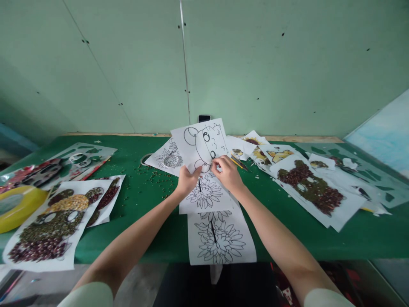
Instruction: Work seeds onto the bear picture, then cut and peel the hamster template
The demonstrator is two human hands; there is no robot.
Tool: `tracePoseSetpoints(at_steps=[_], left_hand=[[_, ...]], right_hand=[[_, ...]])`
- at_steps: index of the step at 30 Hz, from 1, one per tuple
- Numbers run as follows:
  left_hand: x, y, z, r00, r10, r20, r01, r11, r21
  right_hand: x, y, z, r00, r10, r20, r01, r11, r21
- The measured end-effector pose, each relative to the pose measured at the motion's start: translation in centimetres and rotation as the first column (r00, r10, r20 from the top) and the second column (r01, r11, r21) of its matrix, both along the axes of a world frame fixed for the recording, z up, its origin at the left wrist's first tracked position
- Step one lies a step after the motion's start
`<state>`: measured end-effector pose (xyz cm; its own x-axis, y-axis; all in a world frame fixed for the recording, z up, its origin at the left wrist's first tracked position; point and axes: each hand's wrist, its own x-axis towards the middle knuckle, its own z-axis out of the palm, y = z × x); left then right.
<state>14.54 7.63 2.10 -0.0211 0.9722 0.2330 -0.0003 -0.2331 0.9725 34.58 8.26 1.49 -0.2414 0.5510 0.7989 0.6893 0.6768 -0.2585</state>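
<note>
My left hand point(188, 181) grips the lower left edge of a white sheet with a cartoon animal line drawing point(204, 143), thumb on top. The sheet is raised above the table and turned sideways. At its lower right edge my right hand point(227, 174) is closed, thumb and forefinger pinched together on the paper; anything small between them is hidden. Beneath lie flower line drawings, one sheet point(220, 238) reaching over the table's front edge and another point(204, 196) under my hands. A further flower sheet point(162, 157) has a round clear object point(171, 160) on it.
Scattered seeds point(156, 177) lie left of centre on the green table point(143, 230). Seed-covered pictures point(47, 230) and a yellow tape roll point(24, 207) are at left. More seed pictures point(309, 187) lie right, near a yellow pencil point(238, 162). A phone point(204, 118) stands behind.
</note>
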Motion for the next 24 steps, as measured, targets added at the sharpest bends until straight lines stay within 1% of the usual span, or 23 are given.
tracePoseSetpoints(at_steps=[2,6,10,13,16,20,24], left_hand=[[0.00,0.03,0.07,1.000,-0.008,0.012,0.008,1.000,0.009],[-0.04,0.27,-0.12,0.999,0.027,0.026,-0.028,0.999,0.029],[-0.04,0.41,-0.35,0.998,0.017,0.057,-0.018,1.000,0.015],[-0.03,0.45,-0.42,0.994,0.000,0.108,0.000,1.000,0.000],[-0.03,0.53,-0.37,0.983,0.018,0.182,-0.014,1.000,-0.025],[0.01,0.56,-0.02,0.972,0.007,0.236,0.002,0.999,-0.036],[0.06,0.53,0.20,0.970,-0.009,0.241,0.022,0.998,-0.051]], right_hand=[[0.02,-0.08,0.12,0.999,0.037,0.010,-0.037,0.999,-0.012],[0.08,-0.25,0.22,0.995,0.102,-0.003,-0.102,0.994,-0.026],[0.13,-0.31,0.08,0.994,0.099,-0.046,-0.101,0.994,-0.042],[0.11,-0.30,-0.02,0.993,0.121,0.007,-0.120,0.991,-0.050],[-0.01,-0.24,-0.17,0.990,0.132,0.057,-0.130,0.991,-0.038],[-0.20,-0.16,-0.43,0.986,0.158,0.057,-0.158,0.987,-0.010],[-0.41,-0.36,-0.45,0.985,0.173,0.011,-0.172,0.983,-0.067]])
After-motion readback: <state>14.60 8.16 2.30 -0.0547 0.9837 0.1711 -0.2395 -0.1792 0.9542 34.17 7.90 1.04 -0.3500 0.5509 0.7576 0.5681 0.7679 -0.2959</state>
